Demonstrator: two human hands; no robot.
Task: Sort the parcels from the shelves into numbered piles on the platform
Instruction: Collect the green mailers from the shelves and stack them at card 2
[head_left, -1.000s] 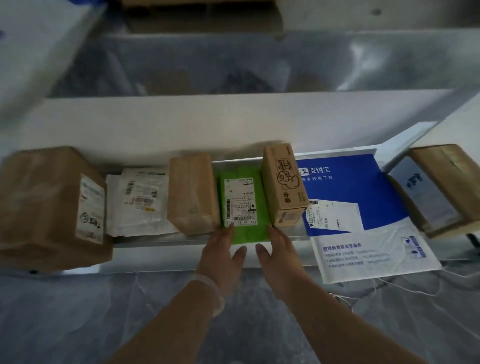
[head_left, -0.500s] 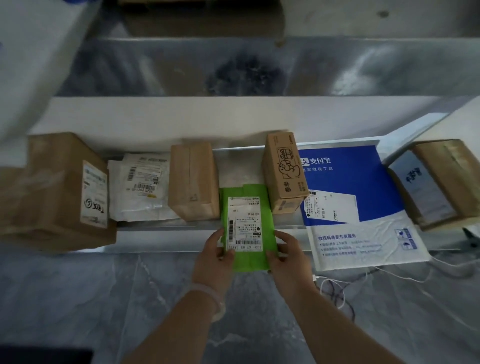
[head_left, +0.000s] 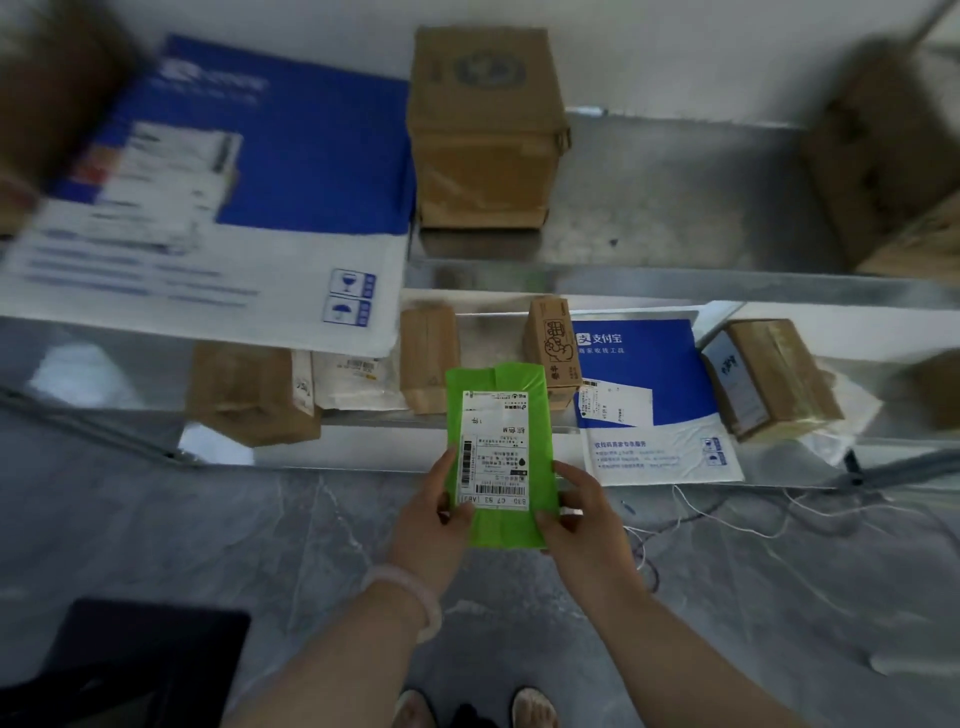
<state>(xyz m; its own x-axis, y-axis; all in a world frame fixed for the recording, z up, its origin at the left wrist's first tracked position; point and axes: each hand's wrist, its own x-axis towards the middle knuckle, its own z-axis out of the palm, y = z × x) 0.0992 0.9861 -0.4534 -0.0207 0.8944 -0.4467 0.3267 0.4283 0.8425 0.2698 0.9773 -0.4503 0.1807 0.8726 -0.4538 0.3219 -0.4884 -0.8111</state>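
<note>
Green parcel pinched in hands; upper blue mailer blurred.

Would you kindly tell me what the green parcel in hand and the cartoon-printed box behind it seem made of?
The green parcel: probably thin plastic film, glossy, judging by its creases and sheen; white paper label. The cartoon-printed box: brown cardboard, matte, with folded edges and printed ink.
</note>
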